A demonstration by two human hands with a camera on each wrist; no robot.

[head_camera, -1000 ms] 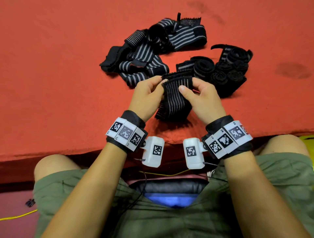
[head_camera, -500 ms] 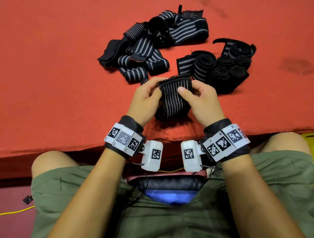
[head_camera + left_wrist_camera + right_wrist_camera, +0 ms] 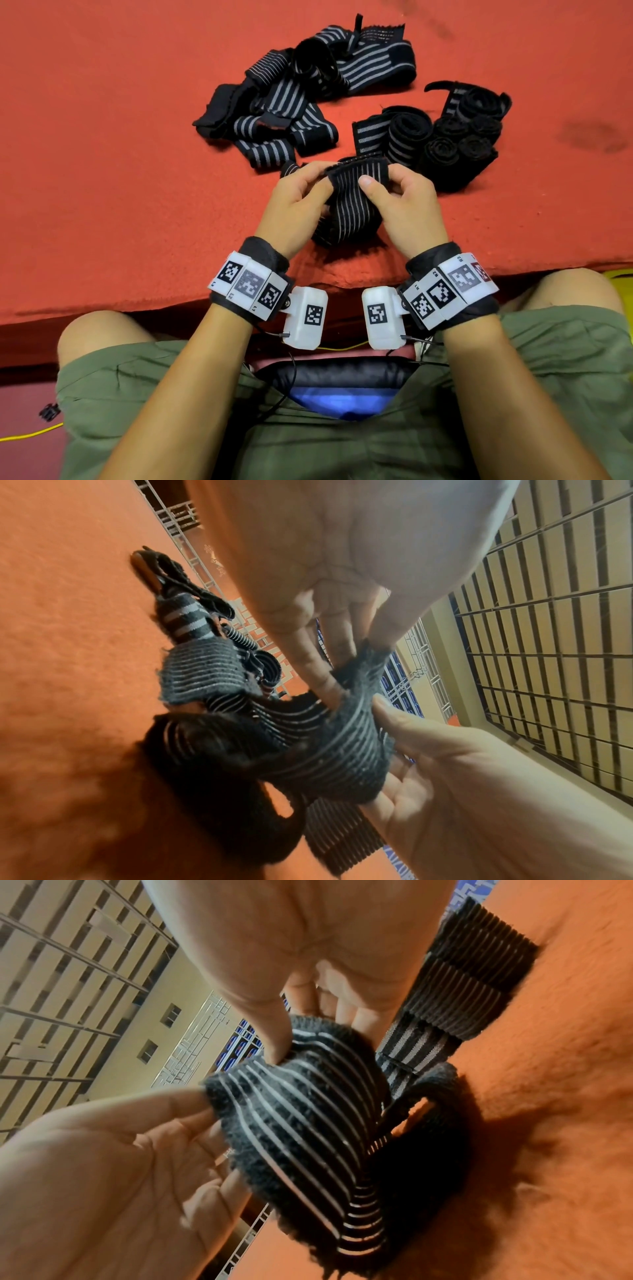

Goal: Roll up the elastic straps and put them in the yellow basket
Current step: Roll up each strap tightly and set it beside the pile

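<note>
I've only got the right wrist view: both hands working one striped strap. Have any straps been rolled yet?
Observer: Yes. The head view shows a cluster of rolled straps on the red surface, beyond the right hand.
Operator: Any unrolled ones left?
Observer: A loose pile lies beyond the held strap and left hand, left of the rolls.
Operator: Where's the basket?
Observer: Only a yellow sliver at the frame's right edge; I cannot tell what it is.

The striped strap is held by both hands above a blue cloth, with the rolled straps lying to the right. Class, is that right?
Not quite. The cloth is red, as the head view shows. Both the left hand and the right hand hold the striped strap, and the rolled straps lie to the right.
</note>
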